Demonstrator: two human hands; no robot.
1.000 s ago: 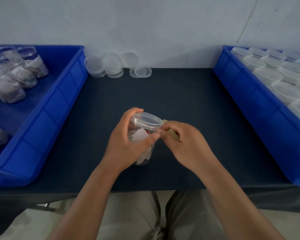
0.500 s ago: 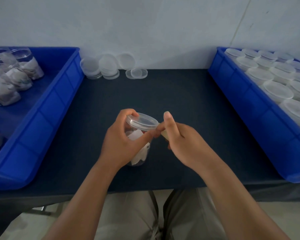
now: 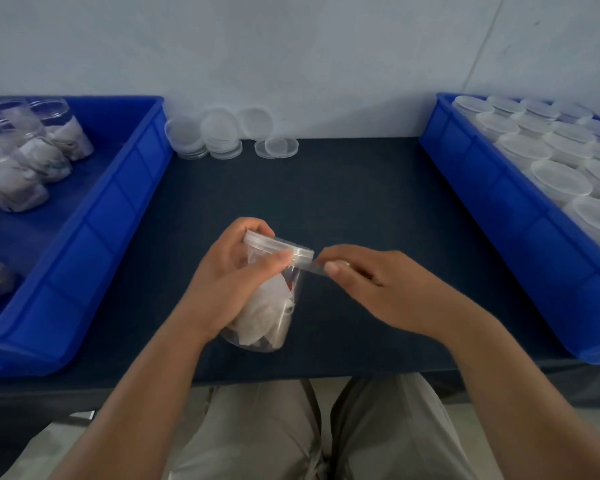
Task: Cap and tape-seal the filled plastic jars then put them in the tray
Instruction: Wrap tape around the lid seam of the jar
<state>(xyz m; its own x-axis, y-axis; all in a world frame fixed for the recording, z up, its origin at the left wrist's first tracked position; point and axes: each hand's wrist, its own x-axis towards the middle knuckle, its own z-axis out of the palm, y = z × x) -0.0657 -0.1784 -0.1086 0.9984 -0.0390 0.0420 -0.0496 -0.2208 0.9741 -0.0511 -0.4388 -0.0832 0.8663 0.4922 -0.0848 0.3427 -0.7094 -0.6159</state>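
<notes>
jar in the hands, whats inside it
Inside the clear jar, crumpled white material with a small red bit shows through the wall. The left hand covers its left side, so the rest cannot be seen.

I get one view only, head-worn, facing forward and down over the tabletop (image 3: 343, 188) from its near edge; close above the left hand (image 3: 229, 285) and right hand (image 3: 381, 289); wall (image 3: 291, 46) beyond the far edge.

Two blue trays: the left tray (image 3: 94, 244) and the right tray (image 3: 499, 202). Two hands: the left hand (image 3: 229, 285) and the right hand (image 3: 378, 289). One jar (image 3: 274, 313), with one lid (image 3: 281, 245) and one strip of tape (image 3: 312, 268). Loose lids (image 3: 221, 131) sit in four spots. The right tray has over ten capped jars (image 3: 560, 176). The left tray's filled jars (image 3: 59, 136) are too blurry to count.
</notes>
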